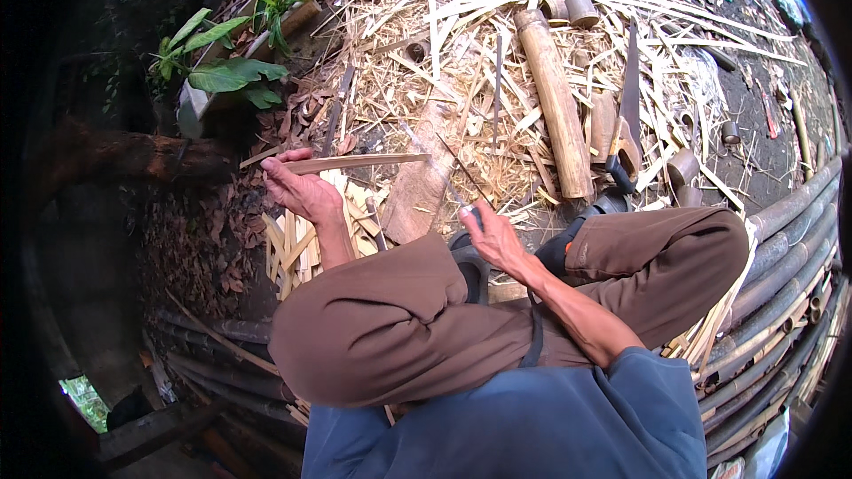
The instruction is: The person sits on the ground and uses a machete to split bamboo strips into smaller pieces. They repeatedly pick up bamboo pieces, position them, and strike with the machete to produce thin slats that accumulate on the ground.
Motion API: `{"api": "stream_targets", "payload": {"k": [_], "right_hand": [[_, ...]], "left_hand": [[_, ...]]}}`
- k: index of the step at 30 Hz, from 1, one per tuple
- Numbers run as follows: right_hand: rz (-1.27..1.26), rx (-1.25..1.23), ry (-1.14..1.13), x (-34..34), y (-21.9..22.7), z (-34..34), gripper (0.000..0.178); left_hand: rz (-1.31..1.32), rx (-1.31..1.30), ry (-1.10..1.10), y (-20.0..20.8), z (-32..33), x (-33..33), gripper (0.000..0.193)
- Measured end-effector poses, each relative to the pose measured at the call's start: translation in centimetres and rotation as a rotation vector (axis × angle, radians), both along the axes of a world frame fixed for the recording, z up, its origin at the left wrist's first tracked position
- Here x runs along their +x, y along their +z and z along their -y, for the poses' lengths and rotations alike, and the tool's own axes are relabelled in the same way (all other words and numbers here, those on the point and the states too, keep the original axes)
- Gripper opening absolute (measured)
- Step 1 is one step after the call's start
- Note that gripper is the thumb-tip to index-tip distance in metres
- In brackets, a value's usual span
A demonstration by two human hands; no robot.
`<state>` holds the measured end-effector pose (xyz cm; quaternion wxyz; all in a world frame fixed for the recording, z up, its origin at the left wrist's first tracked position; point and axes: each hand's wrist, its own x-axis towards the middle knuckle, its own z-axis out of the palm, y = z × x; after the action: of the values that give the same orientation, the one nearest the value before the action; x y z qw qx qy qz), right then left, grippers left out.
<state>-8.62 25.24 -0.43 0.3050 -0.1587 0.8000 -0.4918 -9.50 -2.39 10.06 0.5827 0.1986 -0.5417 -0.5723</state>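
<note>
My left hand (pixel 306 191) grips a strip (pixel 355 162), its free tip over the middle of a board (pixel 413 200); my right hand (pixel 499 238) is wrapped round the dark handle of a knife (pixel 451 184), the blade by that tip, though I cannot tell whether they touch; slats (pixel 288 253) lie off the board's near left corner; beyond its right edge, a pole (pixel 555 106) and a saw (pixel 629 106) rest among shavings (pixel 395 53) on the ground (pixel 761 137).
</note>
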Motion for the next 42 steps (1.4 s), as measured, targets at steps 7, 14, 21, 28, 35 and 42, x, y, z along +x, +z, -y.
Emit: {"api": "stream_targets", "payload": {"k": [7, 14, 21, 28, 35, 42], "right_hand": [[-0.043, -0.161, 0.159, 0.6, 4.4, 5.5, 0.036], [-0.037, -0.047, 0.037, -1.3, -2.1, 5.0, 0.042], [0.043, 0.163, -0.007, -2.2, -6.8, 2.3, 0.052], [0.146, 0.06, -0.078, -1.6, -10.1, 1.0, 0.062], [0.116, -0.051, -0.091, -0.7, -2.5, 2.9, 0.052], [-0.035, -0.163, 0.094, 0.4, 3.6, 5.8, 0.042]], "left_hand": [[-0.079, -0.005, -0.138, -0.5, -1.8, -0.5, 0.04], [-0.057, 0.02, -0.064, -0.3, -1.3, -1.1, 0.038], [-0.063, 0.025, -0.062, 0.0, -1.8, -2.5, 0.039], [-0.067, 0.259, -0.203, 1.2, -1.3, -3.1, 0.061], [0.156, 0.156, 0.238, 0.6, -0.3, -2.3, 0.07], [0.2, 0.081, 0.301, 0.1, -2.8, -2.9, 0.059]]}}
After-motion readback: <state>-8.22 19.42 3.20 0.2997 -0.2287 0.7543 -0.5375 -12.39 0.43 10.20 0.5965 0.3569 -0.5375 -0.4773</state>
